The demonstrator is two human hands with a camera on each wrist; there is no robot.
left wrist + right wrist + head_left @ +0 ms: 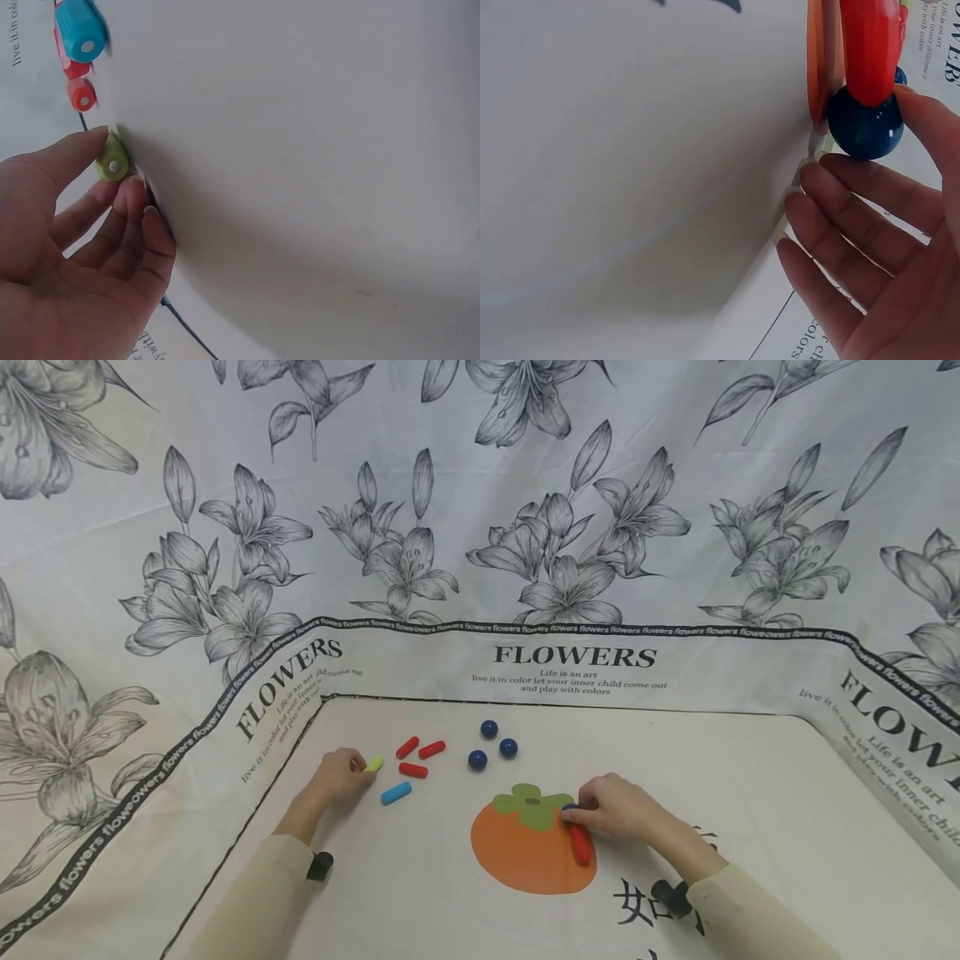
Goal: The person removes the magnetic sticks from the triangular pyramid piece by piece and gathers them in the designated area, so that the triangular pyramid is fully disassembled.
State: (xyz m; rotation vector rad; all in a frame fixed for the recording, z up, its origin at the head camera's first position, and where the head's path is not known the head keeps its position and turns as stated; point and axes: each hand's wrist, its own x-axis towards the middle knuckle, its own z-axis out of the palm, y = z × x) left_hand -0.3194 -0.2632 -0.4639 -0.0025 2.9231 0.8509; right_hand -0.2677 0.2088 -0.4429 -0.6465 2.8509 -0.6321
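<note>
My left hand (339, 776) pinches a yellow-green stick (112, 159) between thumb and fingertips, close over the white cloth; a pale round spot shows on the stick's end. Just right of it lie a light blue stick (396, 792) and several red sticks (413, 770). My right hand (618, 806) holds a dark blue ball (865, 126) with thumb and fingers, over the right side of a printed persimmon. A red stick (871, 49) meets the ball at one end and, in the head view, points toward me.
Three dark blue balls (489, 728) sit behind the orange persimmon print (517, 852). Black characters (634, 903) are printed on the cloth at front right. A flower-patterned curtain (570, 568) rises along the back and sides.
</note>
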